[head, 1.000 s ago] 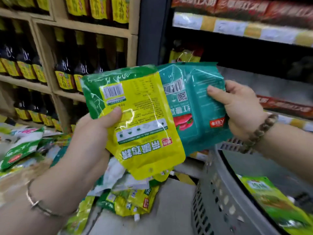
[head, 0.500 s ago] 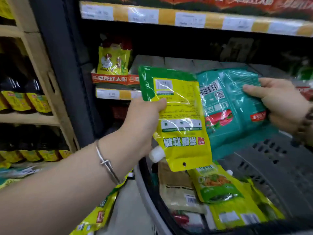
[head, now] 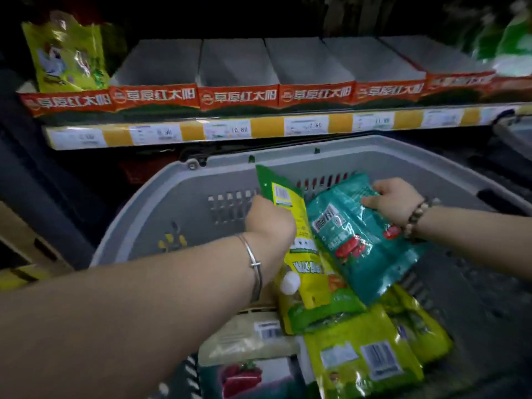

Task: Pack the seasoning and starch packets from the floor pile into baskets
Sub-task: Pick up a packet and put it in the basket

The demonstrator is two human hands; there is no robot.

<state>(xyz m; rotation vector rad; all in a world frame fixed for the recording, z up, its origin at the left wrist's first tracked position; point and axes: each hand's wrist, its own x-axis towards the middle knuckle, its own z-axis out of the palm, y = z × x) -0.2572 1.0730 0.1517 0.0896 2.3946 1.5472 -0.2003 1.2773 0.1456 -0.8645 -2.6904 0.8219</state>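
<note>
My left hand [head: 269, 218] grips a yellow-green seasoning packet [head: 305, 254] by its upper edge, its lower end down inside the grey basket [head: 178, 203]. My right hand [head: 393, 201] holds a teal starch packet [head: 357, 240] by its top, tilted over the basket's contents. Several packets lie in the basket: a yellow-green one [head: 362, 355], a beige one [head: 244, 338] and one with a red picture [head: 244, 375].
A shelf behind the basket carries grey cardboard trays with red fronts [head: 239, 96] and price labels [head: 239, 129]. A yellow chicken-print bag [head: 64, 56] stands at its left end. Another basket's rim [head: 515, 131] shows at the right. Yellow and black items [head: 23, 272] sit at the far left.
Both hands have gone down and forward, carrying the two packets from above the basket into it. The view has swung from the wooden bottle shelves to the basket.
</note>
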